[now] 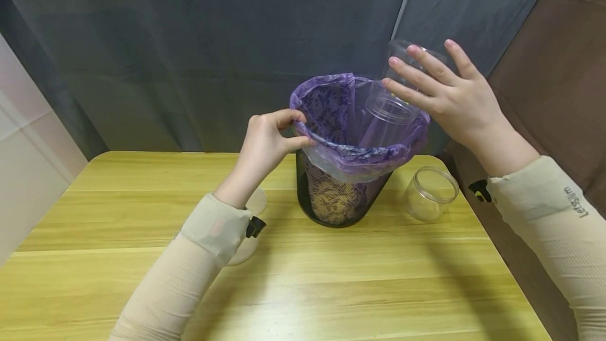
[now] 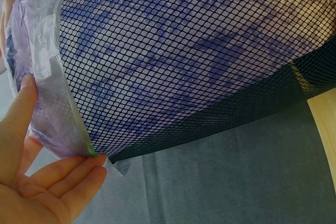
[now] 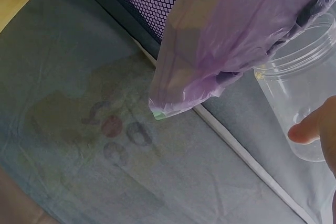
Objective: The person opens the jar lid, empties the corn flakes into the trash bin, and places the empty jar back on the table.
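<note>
A black mesh trash can [image 1: 331, 199], tilted on the table, is lined with a purple garbage bag [image 1: 326, 104] folded over its rim. My left hand [image 1: 270, 138] pinches the bagged rim on the left side, thumb and fingers on either side of it. A clear plastic jar [image 1: 390, 109] slants mouth downward over the can's opening. Beside that jar is my right hand [image 1: 450, 91], fingers straight and spread. Its thumb [image 3: 310, 127] overlaps the jar's side in the right wrist view.
A second clear jar [image 1: 431, 193] stands on the wooden table [image 1: 307, 288] right of the can. Two round clear discs, one a pale disc [image 1: 257, 201], lie partly under the left forearm. A grey curtain [image 1: 203, 57] hangs behind the table.
</note>
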`<state>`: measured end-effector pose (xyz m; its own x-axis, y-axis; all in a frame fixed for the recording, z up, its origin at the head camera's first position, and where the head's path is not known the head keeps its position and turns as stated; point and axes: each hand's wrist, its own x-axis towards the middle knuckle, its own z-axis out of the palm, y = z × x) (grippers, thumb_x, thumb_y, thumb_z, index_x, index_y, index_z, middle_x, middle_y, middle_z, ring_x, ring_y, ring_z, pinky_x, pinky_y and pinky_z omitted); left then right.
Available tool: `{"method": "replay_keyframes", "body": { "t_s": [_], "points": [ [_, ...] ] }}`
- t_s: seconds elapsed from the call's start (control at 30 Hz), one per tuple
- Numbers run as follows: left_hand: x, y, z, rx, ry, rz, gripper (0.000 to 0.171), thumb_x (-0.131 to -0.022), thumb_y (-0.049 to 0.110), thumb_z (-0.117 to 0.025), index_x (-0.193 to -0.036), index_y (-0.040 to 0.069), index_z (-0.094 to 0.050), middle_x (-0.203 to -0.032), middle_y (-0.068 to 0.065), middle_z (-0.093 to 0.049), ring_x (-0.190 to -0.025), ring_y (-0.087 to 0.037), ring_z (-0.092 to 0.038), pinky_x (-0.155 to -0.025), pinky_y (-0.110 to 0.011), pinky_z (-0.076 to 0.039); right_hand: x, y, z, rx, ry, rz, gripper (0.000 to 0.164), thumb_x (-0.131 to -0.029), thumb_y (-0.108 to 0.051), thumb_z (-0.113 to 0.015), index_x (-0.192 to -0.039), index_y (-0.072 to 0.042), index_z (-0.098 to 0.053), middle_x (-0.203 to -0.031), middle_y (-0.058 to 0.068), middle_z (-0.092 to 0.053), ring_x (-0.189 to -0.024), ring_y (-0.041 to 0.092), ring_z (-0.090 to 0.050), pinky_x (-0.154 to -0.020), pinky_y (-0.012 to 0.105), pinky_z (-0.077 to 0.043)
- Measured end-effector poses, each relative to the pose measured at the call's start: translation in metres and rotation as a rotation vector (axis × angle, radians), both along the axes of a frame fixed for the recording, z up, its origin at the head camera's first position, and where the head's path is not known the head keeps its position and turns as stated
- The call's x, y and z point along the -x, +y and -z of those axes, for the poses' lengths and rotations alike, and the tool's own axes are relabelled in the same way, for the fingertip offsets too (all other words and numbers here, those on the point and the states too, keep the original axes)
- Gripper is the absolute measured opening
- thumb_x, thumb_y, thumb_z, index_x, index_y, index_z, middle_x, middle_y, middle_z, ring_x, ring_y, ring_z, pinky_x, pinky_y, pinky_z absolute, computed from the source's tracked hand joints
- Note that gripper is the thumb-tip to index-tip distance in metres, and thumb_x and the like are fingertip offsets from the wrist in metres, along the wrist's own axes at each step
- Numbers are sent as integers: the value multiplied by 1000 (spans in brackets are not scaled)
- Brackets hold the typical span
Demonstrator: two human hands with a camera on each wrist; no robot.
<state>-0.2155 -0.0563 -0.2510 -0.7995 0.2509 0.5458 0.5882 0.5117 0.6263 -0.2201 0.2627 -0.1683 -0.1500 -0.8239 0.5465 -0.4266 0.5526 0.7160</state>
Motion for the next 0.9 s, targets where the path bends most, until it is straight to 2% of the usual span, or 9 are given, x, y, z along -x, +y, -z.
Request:
{"method": "replay_keyframes", "body": {
  "t_s": [0.23, 0.37, 0.5, 0.73, 0.9],
  "points": [
    [0, 1, 0, -3, -1, 0, 29, -72, 19, -84, -95, 9, -69, -91, 0, -71, -76, -13, -56, -75, -31, -47, -1, 0, 0, -8, -25, 0, 70, -90, 13, -51, -145, -30, -39, -150, -6, -37, -138, 16, -30, -111, 46, -22],
    [0, 0, 0, 2, 2, -5, 29, -72, 19, -84, -94, 10, -69, -90, 1, -71, -72, -13, -52, -71, -30, -45, -1, 1, 2, -12, -39, 3, 68, -89, 14, -52, -142, -28, -43, -150, -5, -37, -138, 17, -30, -111, 47, -22],
    [1, 0, 1, 4, 10, -2, 28, -72, 20, -84, -94, 10, -69, -89, 1, -71, -72, -12, -52, -71, -28, -45, -1, 3, 3, -15, -40, 14, 74, -89, 14, -52, -146, -31, -37, -149, -5, -38, -138, 17, -30, -111, 47, -22],
    [0, 0, 1, 4, 10, 1, 28, -73, 20, -84, -94, 10, -69, -92, 0, -71, -81, -12, -61, -79, -31, -49, -2, 8, 7, -30, -54, 33, 82, -87, 15, -52, -149, -33, -29, -149, -5, -38, -137, 18, -31, -110, 48, -23],
    [1, 0, 0, 8, 15, 4, 28, -73, 20, -84, -94, 10, -69, -92, 0, -71, -76, -11, -58, -76, -30, -48, -4, 14, 10, -45, -78, 61, 86, -85, 18, -52, -150, -32, -27, -150, -4, -36, -138, 18, -30, -109, 49, -23]
  ]
}}
